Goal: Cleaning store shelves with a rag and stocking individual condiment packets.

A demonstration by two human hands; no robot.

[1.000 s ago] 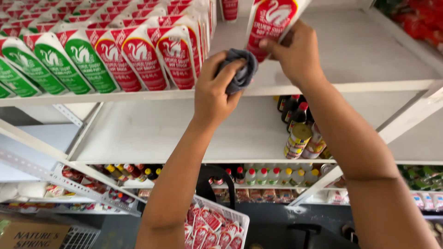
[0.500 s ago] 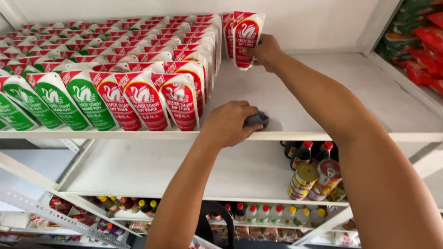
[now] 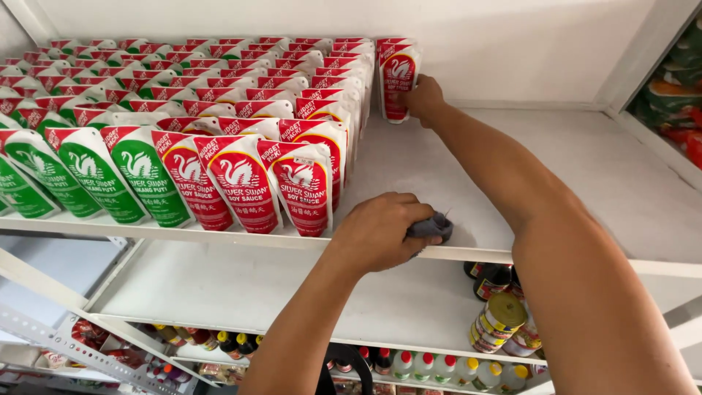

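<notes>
While the right hand [image 3: 424, 99] reaches to the far end of the white shelf [image 3: 585, 175] and closes its fingers on the side of a red pouch [image 3: 397, 80] standing upright there, the left hand [image 3: 380, 234] sits at the near edge, curled shut around a dark grey cloth [image 3: 431, 225] that presses on the shelf surface. That pouch stands at the far right of the rows, just beside the last red column and close to the back wall. To the left, rows of red pouches [image 3: 252, 179] and green pouches [image 3: 88, 172] fill the shelf from near edge to far wall; the right part of the shelf is bare.

By my reading, the step in hand is wiping and stocking together: the cloth works the bare patch near the front while the lone pouch is being set in line at the back. A next move would call for keeping that pouch upright as the fingers let go, and sliding the cloth without nudging the nearest red pouch, which stands just left of the wrist.

Most of the cloth is hidden under the palm, so its size is unclear. The right fingertips are hidden behind the pouch. Below, bottles and jars [image 3: 501, 322] are partly cut off by the arm and the lower shelf.
</notes>
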